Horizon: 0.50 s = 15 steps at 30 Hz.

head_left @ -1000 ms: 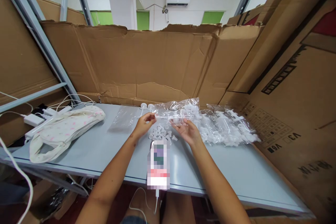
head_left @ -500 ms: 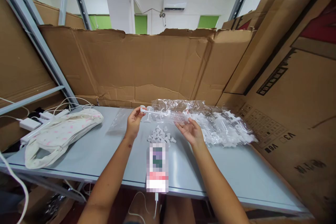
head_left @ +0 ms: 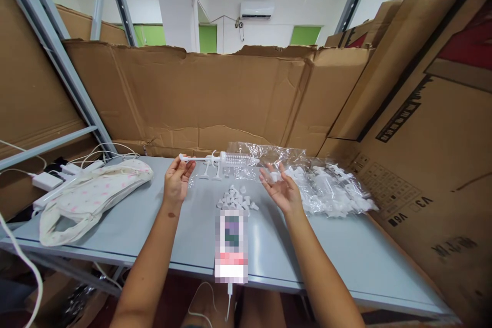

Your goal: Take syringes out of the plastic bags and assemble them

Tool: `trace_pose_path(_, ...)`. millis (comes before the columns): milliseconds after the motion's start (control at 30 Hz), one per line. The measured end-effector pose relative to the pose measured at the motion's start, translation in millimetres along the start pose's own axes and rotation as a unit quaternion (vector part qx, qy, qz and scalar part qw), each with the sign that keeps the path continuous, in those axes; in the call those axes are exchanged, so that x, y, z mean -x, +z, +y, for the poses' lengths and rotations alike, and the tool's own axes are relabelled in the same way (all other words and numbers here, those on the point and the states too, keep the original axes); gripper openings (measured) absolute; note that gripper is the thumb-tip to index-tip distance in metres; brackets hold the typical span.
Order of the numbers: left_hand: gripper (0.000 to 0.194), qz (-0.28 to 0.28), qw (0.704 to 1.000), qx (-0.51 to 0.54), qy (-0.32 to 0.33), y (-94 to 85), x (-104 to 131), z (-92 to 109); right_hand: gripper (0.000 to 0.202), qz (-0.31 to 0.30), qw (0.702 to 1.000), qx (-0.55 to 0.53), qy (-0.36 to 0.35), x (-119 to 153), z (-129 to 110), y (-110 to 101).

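My left hand (head_left: 177, 179) pinches the plunger end of a large clear plastic syringe (head_left: 234, 159). The syringe lies level above the table, its ribbed-looking barrel and white tip pointing right. My right hand (head_left: 282, 189) is palm up with fingers spread, a little apart from the tip. Under the syringe are white T-shaped plastic pieces (head_left: 217, 173). A loose pile of small white caps (head_left: 232, 197) sits on the table between my hands. Beyond my right hand, a clear plastic bag (head_left: 330, 192) holds several white plastic parts.
A phone with a blurred screen (head_left: 231, 246) stands at the front edge, a white cable (head_left: 229, 292) plugged into it. A white patterned cloth bag (head_left: 96, 195) and power strips with cords (head_left: 69, 179) are on the left. Cardboard walls (head_left: 215, 92) enclose the grey table (head_left: 346, 256).
My left hand has moved left with the syringe. The syringe's tip has come away from my right hand, which has opened and stayed nearly in place.
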<state>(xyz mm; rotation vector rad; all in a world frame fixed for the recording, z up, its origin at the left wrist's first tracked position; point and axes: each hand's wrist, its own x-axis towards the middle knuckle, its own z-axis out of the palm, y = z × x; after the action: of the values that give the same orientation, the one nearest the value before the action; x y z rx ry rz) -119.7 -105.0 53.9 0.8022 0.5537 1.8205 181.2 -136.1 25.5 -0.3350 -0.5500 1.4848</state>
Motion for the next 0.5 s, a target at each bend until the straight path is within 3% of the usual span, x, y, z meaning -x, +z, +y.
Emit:
trace_pose_path(367,0.007,0.154,0.988,-0.020,0.007,-72.5,37,26,0.043,0.019,0.999,0.020,-0.029,1,-3,1)
trace_pose_path(500,0.013,0.216,0.975,-0.043,-0.015,-93.5,49,26,0.043,0.007,0.999,0.022,-0.038,2,-5,4)
